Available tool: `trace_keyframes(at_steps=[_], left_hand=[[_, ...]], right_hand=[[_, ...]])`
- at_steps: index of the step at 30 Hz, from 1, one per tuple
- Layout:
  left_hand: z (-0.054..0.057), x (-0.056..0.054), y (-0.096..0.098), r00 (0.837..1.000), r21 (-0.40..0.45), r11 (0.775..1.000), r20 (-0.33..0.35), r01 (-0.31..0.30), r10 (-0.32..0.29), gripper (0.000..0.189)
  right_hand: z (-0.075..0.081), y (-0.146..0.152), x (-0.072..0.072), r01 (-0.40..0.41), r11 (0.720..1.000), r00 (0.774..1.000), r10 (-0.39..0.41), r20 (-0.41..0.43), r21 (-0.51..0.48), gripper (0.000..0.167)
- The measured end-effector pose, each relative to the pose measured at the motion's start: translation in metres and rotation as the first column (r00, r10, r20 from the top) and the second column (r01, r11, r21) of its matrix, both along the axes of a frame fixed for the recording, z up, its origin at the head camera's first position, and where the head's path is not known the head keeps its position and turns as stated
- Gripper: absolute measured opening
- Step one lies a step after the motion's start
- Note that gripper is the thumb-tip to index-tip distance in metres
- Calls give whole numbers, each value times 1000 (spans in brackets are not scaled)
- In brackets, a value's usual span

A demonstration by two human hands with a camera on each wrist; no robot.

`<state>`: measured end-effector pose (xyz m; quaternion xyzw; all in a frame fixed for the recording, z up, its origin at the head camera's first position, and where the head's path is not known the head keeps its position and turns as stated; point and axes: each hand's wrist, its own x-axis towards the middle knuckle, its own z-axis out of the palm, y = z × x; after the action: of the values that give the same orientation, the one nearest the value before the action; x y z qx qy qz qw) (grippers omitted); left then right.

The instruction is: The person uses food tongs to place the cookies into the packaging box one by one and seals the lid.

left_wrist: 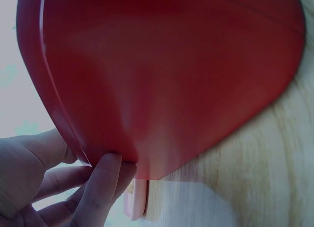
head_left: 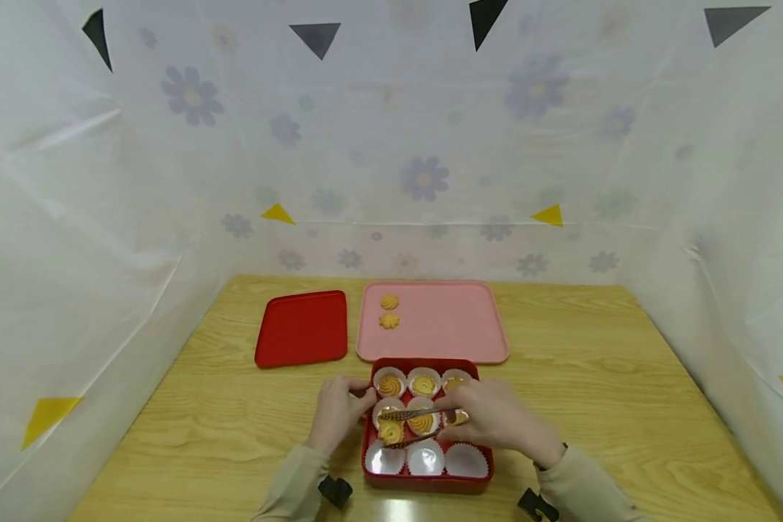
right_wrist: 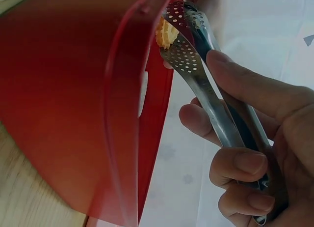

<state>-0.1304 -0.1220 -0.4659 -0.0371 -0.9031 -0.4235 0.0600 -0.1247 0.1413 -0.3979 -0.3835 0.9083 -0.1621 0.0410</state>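
Head view, right hand (head_left: 498, 417) gripping tongs (head_left: 401, 415), cookie (head_left: 390, 433) between tips

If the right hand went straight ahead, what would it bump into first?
The tongs in the right hand would likely meet the left wall of the red box first, near the left hand; depth is unclear.

Screened-off booth, flower-print white sheeting (head_left: 365, 130) on 3 sides, wooden table (head_left: 594, 377), yellow triangles (head_left: 51, 419)

Two trays (head_left: 444, 319), one box (head_left: 427, 485), nine cups (head_left: 466, 462), one tongs (right_wrist: 217, 114), perhaps eight cookies (head_left: 389, 321) show.
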Motion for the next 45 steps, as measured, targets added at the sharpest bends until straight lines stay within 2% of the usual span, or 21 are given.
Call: trace_keyframes(at_steps=[9,17,31,37,45], left_hand=[[0,1,0,1000,15,1000,31,-2,2,26],[-1,0,0,1000,-2,1000,9,-8,8,26],[1,-1,0,1000,-9,1000,-6,-4,4,26],[1,-1,1,1000,-16,1000,3,-10,10,26],[0,-1,0,1000,-27,1000,-10,-14,13,24]], right_hand=[[-5,-9,2,-40,998,997,44,-70,58,33],[-7,-13,0,-59,996,998,58,10,65,26],[-6,-14,1,-102,990,993,107,-47,101,25],[-6,-14,1,-99,990,994,103,-35,102,24],[-4,-13,0,-75,995,997,73,31,65,26]])
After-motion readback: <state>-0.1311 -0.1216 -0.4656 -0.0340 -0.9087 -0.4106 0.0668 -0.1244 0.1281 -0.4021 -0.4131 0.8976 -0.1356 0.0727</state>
